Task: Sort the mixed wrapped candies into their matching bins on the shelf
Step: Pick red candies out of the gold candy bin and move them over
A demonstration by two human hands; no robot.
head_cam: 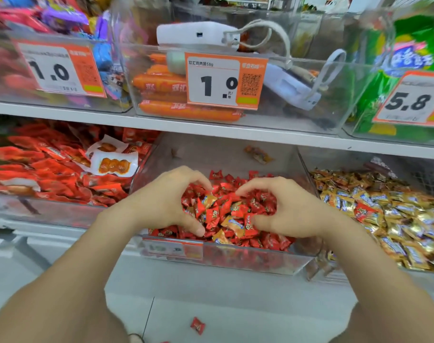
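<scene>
A clear middle bin (221, 262) on the lower shelf holds a heap of red wrapped candies (226, 206) with several gold-wrapped ones (232, 225) mixed in. My left hand (170, 199) and my right hand (283, 209) are both in this bin, cupped around the heap from either side, fingers curved with tips touching the candies. The bin to the right is full of gold wrapped candies (394, 219), with a red one (363, 212) lying among them.
The left bin holds red snack packets (50, 169). On the upper shelf are sausages (166, 95), a white device with a cable (198, 34) and price tags (223, 81). One red candy (197, 325) lies on the floor.
</scene>
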